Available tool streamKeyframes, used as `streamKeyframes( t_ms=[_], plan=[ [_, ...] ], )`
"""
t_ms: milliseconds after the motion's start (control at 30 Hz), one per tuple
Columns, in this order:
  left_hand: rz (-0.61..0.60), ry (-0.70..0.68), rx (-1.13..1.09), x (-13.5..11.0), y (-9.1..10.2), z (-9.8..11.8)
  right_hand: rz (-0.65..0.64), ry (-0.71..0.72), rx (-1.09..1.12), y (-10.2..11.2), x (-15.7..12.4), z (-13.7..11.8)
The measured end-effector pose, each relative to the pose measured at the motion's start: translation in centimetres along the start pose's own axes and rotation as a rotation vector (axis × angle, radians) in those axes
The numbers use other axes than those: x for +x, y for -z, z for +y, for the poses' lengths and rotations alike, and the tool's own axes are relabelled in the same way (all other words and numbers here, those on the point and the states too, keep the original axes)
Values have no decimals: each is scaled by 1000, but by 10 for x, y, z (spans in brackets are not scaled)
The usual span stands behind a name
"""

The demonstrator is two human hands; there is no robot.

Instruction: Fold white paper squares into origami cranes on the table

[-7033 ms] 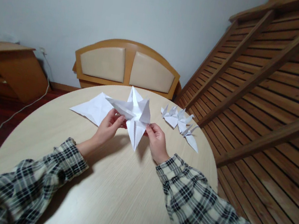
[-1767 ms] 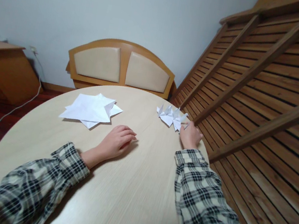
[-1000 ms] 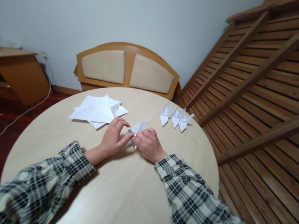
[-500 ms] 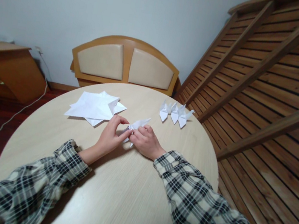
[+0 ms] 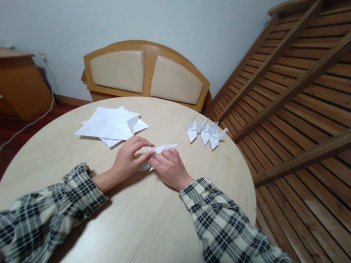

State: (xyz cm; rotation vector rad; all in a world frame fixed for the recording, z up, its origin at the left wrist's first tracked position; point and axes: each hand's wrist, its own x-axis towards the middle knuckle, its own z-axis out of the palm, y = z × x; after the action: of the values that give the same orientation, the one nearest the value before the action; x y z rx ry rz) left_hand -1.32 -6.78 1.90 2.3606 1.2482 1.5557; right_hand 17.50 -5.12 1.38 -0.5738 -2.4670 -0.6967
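Both my hands meet over a folded white paper crane (image 5: 165, 147) near the middle of the round table (image 5: 145, 234). My left hand (image 5: 129, 155) pinches one side of it between thumb and fingertips. From the other side my right hand (image 5: 171, 166) grips it with curled fingers, covering much of the body. One pointed paper flap juts up and right past the right hand, and smaller tips show below the fingers. Three finished white paper cranes (image 5: 205, 134) stand in a row at the table's far right. Sheets of white paper (image 5: 109, 123) lie stacked askew at the far left.
Behind the table stands a wooden headboard (image 5: 149, 73) with two cream pads, against a pale wall. A slatted wooden frame (image 5: 314, 127) leans along the right. To the left are a wooden desk (image 5: 12, 77) and a white cable (image 5: 0, 149) on the dark red floor.
The crane has turned slightly between my hands, and its long flap now points lower to the right. My fingers have shifted a little on it; the row of cranes and the stack are unmoved.
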Motion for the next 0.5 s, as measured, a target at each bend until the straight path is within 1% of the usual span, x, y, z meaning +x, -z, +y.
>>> streamKeyframes(
  t_ms=[167, 367, 500],
  plan=[
    [19, -24, 37, -1, 1, -2, -4, -61, 36, 3, 0, -3],
    [-4, -101, 96, 0, 5, -9, -76, -72, 77, 7, -2, -5],
    [-7, -67, 120, 1, 7, -13, -63, -81, 141, 9, -1, -10]
  ],
)
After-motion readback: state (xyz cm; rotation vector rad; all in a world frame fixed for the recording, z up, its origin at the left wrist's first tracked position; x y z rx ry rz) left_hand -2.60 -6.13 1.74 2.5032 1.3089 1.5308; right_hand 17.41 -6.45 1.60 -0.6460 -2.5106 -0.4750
